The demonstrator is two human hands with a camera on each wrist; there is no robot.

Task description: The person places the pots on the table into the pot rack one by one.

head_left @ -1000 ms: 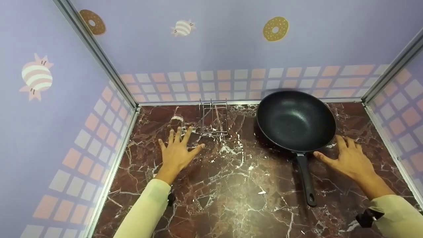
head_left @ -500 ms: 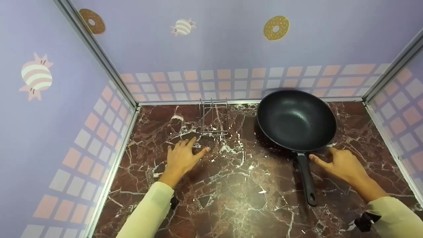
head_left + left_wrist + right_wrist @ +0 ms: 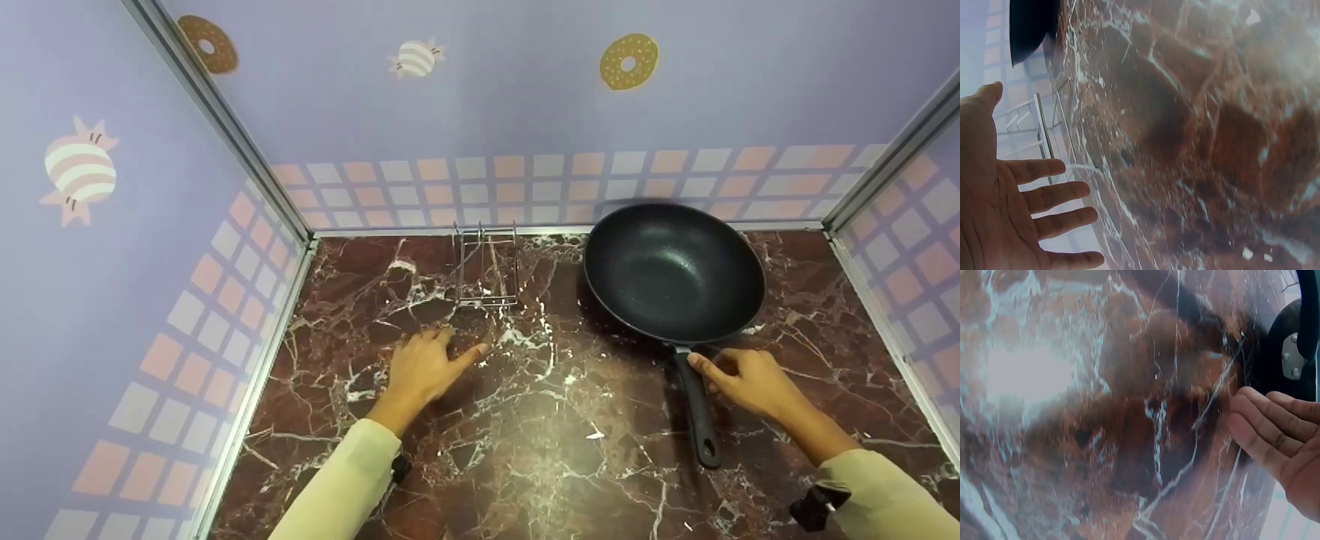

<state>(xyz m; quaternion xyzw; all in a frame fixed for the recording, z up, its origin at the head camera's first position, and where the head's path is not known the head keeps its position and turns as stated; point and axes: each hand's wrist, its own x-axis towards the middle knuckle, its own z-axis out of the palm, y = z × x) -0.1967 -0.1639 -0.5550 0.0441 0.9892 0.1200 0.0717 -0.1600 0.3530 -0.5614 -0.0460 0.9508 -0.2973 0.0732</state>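
Observation:
A black deep frying pan (image 3: 671,270) sits at the back right, its handle (image 3: 699,420) pointing to the front. My right hand (image 3: 754,382) is at the handle's pan end, thumb overlapping its top from the right. In the right wrist view, the fingers (image 3: 1275,433) extend nearly straight, low beside the black underside with its riveted metal plate (image 3: 1292,357); the thumb is out of sight there. My left hand (image 3: 427,367) hovers low over the marble in front of a thin wire rack (image 3: 486,266). It holds nothing, fingers spread in the left wrist view.
Purple panels with pink and white squares, such as the left wall (image 3: 150,187), enclose the dark red marble countertop (image 3: 555,450) at the back and sides. Metal strips (image 3: 555,231) run along the base of the walls.
My right hand has moved left from beside the pan to its handle, the fingers drawing in. My left hand has pulled back from the rack toward the front. Pan and rack stay put.

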